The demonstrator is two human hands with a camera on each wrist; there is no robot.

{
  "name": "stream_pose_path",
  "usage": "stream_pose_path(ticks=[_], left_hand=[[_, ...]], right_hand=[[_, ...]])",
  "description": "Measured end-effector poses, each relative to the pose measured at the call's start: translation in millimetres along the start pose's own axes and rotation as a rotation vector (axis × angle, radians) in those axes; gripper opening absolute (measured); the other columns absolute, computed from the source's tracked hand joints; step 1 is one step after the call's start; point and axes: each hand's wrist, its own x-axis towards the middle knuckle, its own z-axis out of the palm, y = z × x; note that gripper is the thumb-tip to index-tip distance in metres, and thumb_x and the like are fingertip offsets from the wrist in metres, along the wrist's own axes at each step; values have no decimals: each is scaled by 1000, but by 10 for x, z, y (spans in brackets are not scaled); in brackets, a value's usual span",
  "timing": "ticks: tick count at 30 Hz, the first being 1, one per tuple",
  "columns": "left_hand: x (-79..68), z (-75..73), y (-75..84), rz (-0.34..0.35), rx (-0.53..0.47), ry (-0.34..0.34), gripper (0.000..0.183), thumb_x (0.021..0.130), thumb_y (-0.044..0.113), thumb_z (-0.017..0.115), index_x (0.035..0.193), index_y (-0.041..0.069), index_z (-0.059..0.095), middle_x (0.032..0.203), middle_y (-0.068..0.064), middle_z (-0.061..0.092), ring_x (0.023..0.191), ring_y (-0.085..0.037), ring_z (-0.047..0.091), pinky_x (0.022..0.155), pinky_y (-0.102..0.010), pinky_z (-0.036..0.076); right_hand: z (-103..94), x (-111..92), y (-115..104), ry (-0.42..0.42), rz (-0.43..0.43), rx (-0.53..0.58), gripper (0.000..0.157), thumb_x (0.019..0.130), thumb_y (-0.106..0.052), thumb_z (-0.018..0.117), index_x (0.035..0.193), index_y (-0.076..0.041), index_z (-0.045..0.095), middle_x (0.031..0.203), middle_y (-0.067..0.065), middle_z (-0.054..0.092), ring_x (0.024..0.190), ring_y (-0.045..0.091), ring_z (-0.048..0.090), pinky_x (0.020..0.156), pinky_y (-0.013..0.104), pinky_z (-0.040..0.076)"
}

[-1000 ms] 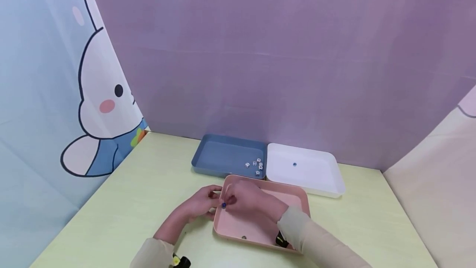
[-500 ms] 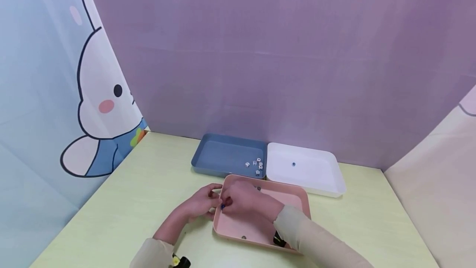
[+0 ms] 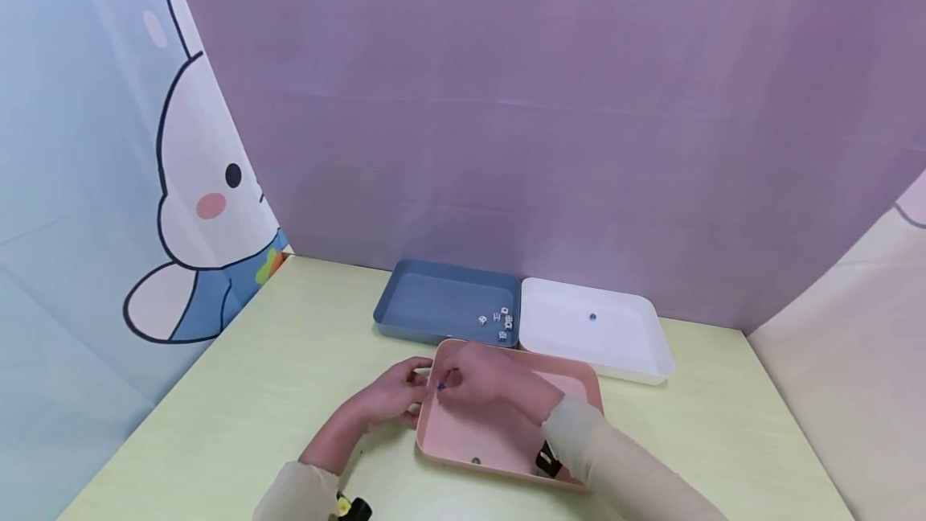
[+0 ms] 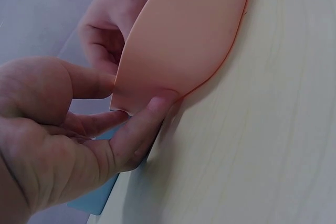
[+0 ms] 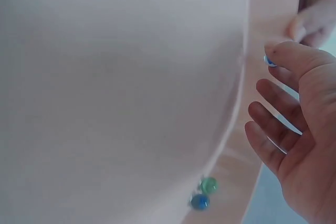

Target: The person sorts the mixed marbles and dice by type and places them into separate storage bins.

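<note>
My right hand [image 3: 483, 376] is over the left end of the pink tray [image 3: 499, 445]. Between its thumb and index fingertip it pinches a small blue marble [image 5: 270, 61], close to the tray's end wall; the other fingers are loosely spread. My left hand [image 4: 58, 135] grips that same end from outside, fingers at the rim and thumb against the outer wall. A green marble [image 5: 208, 185] and another blue marble [image 5: 199, 202] lie together in a corner of the tray. A further small marble [image 3: 475, 461] rests along the near edge.
Behind the pink tray stand a blue tray [image 3: 427, 296] with several white dice [image 3: 502, 324] at its right end, and a white tray [image 3: 615, 344] holding one blue marble [image 3: 592, 317]. A purple curtain [image 3: 506, 103] hangs behind the table [image 3: 289, 360].
My right hand has closed on the blue marble by the end wall and moved it slightly away from me. The marble in the white tray has rolled right. My left hand has stayed put.
</note>
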Motion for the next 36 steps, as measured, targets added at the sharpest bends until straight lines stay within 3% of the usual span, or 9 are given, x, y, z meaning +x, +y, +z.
stream_pose_path(ticks=[4, 7, 14, 18, 23, 27, 30, 36], left_hand=[[8, 1, -3, 3, -4, -9, 54, 95, 5, 54, 145, -1, 34, 108, -22, 55, 85, -27, 61, 63, -41, 57], [9, -9, -7, 7, -2, -13, 52, 96, 6, 54, 144, -1, 36, 109, -22, 56, 86, -27, 61, 63, -41, 57], [10, -41, -28, 9, -2, -16, 51, 97, 7, 54, 144, -3, 36, 111, -22, 56, 87, -27, 61, 64, -41, 57], [-6, -73, -35, 3, -8, -11, 53, 96, 6, 53, 145, -5, 34, 110, -23, 54, 84, -28, 60, 63, -41, 56], [-6, -117, -25, 3, -13, -1, 55, 96, 6, 54, 145, -6, 32, 109, -24, 52, 83, -29, 62, 63, -41, 56], [9, -112, -26, -4, -14, -3, 55, 96, 6, 55, 144, -6, 33, 104, -22, 51, 82, -27, 60, 63, -41, 57], [10, -110, -42, -5, -11, 2, 54, 96, 6, 56, 144, -6, 34, 98, -19, 49, 79, -26, 58, 62, -41, 56], [7, -104, -40, 4, -14, 8, 53, 95, 5, 56, 143, -6, 36, 94, -17, 47, 78, -26, 57, 61, -40, 56]], right_hand=[[-119, -50, 7, -14, 134, 50, 7, 85, -25, 71, 91, -25, 73, 94, -17, 61, 79, 5, 55, 67, 20, 47], [-205, -80, 11, 22, 192, 66, 7, 86, -29, 72, 92, -25, 73, 90, -16, 63, 78, 6, 55, 68, 23, 48], [-343, -186, 67, 177, 189, 152, 8, 87, -24, 74, 92, -19, 75, 94, -9, 66, 84, 9, 59, 73, 29, 50], [-406, -243, 135, 255, 208, 248, 6, 87, -21, 74, 92, -17, 75, 108, 3, 67, 106, 18, 59, 88, 41, 50], [-489, -318, 243, 362, 302, 268, 6, 85, -26, 76, 90, -22, 74, 132, 8, 58, 129, 27, 47, 98, 48, 44], [-530, -409, 360, 440, 388, 280, 12, 85, -26, 77, 94, -18, 76, 146, 8, 46, 141, 29, 29, 105, 51, 37], [-559, -464, 450, 492, 433, 295, 13, 84, -24, 78, 94, -16, 76, 151, 8, 39, 145, 30, 18, 108, 56, 29], [-607, -583, 640, 582, 502, 268, 9, 84, -24, 78, 90, -18, 76, 152, 11, 36, 145, 34, 15, 109, 62, 20]])
